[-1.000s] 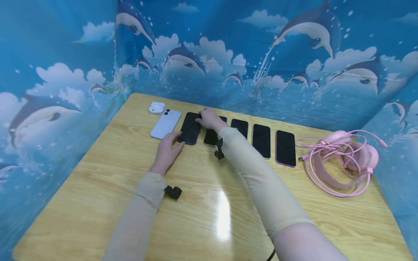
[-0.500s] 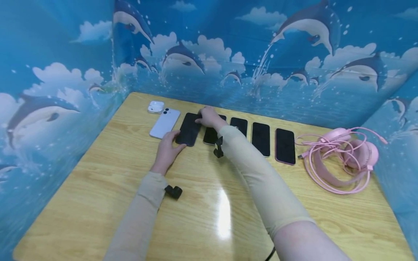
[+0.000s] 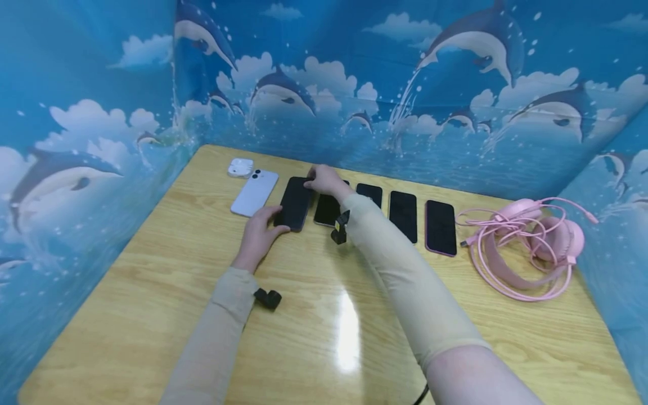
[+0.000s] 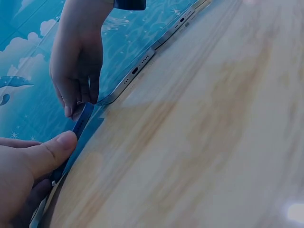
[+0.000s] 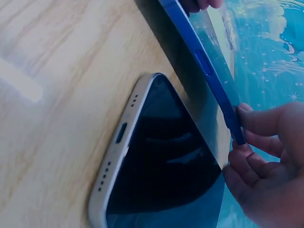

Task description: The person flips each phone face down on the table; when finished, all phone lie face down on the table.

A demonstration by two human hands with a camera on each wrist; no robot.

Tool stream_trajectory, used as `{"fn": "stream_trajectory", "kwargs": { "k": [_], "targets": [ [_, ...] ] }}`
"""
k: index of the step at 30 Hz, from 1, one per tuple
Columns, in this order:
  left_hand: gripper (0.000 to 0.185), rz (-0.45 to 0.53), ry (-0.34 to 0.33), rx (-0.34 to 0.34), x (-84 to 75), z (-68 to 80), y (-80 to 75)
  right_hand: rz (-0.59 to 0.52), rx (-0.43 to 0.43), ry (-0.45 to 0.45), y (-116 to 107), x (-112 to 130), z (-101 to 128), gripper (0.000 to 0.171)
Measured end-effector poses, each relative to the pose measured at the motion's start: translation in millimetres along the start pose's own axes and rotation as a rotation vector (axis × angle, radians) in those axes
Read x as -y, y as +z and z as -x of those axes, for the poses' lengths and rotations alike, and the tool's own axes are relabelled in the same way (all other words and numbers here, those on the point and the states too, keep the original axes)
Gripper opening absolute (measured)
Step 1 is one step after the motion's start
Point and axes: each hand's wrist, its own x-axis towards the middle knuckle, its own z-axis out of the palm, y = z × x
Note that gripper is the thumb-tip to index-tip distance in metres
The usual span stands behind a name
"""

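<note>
The left hand (image 3: 256,235) pinches the dark phone (image 3: 295,202) at seven o'clock, the right hand (image 3: 325,180) at one (opposite ends, probably for good balance).

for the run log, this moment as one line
left hand: holds near end of blue-edged phone; right hand: holds its far end; pale phone: back up alongside

Blue-edged phone (image 5: 206,67); pink headphones (image 3: 555,243); blue dolphin backdrop (image 3: 324,34)
</note>
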Motion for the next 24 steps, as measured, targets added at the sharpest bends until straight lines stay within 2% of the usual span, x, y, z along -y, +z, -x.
{"fn": "stream_trajectory", "kwargs": {
  "k": [5,9,16,24],
  "targets": [
    [0.053,0.012,0.012,0.016,2.6,1.1,0.9,-0.119,-0.02,0.02,-1.0,1.3,-0.2,0.029],
    [0.053,0.016,0.029,0.021,4.1,1.0,2.6,-0.163,-0.073,0.002,-2.8,3.5,-2.2,0.025],
    [0.051,0.047,0.019,0.047,2.4,0.8,0.6,-0.311,-0.092,-0.025,-9.0,15.7,1.9,0.032],
    [0.043,0.066,0.077,0.072,3.9,-1.2,0.8,-0.305,-0.168,-0.027,-7.7,21.9,3.2,0.019]
  ]
}}
